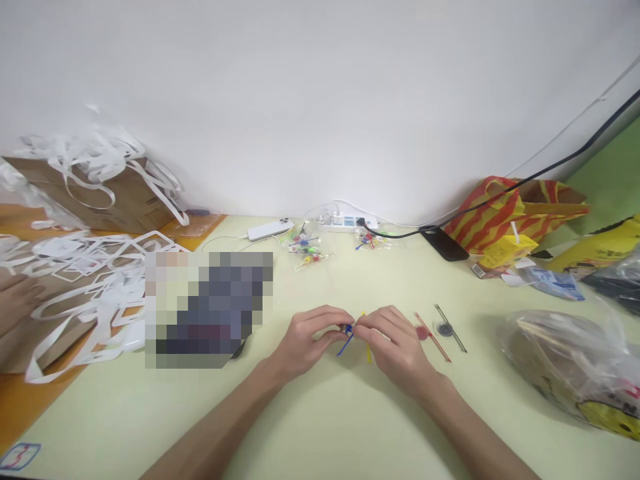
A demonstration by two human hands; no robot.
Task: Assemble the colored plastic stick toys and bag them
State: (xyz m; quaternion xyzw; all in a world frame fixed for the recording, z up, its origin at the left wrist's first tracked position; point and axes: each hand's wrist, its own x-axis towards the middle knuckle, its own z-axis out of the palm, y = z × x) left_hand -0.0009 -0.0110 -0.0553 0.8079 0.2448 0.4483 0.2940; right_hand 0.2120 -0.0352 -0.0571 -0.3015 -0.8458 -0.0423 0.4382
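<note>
On the pale table, both hands pinch thin blue-and-yellow sticks.

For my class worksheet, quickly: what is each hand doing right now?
Left hand: pinched shut on the blue stick.
Right hand: pinched shut on the yellow stick.

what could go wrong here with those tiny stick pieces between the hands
The blue stick and yellow stick are pinched only at the fingertips of the left hand and right hand; a slip could drop them. The red stick and black stick lie close by the right hand and could be knocked away.
</note>
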